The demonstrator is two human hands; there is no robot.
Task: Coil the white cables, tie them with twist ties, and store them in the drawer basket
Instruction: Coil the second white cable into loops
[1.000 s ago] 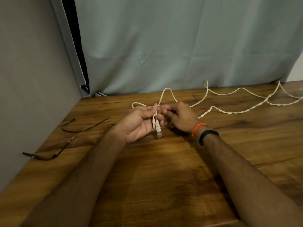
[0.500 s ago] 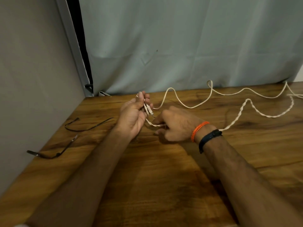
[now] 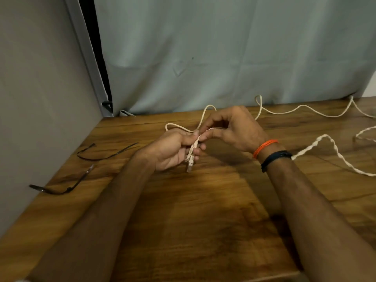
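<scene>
A long white cable [image 3: 305,107] trails over the wooden table [image 3: 203,210] from the far right to the middle. My left hand [image 3: 173,148] grips the cable's near end, and the clear plug [image 3: 189,166] hangs below its fingers. My right hand [image 3: 232,129] pinches the cable just above my left hand's fingers. A small loop of cable [image 3: 177,126] rises behind both hands. Another twisted stretch of cable [image 3: 333,145] lies to the right of my right wrist. Two dark twist ties [image 3: 105,154] [image 3: 61,189] lie on the table's left side.
A grey wall [image 3: 40,98] bounds the table on the left. A pale curtain [image 3: 223,58] hangs along the table's far edge. No drawer or basket is in view.
My right hand rose from the table and now pinches the cable above my left hand. The plug end, held up half a second ago, hangs down again. The cable slack on the right has shifted.
</scene>
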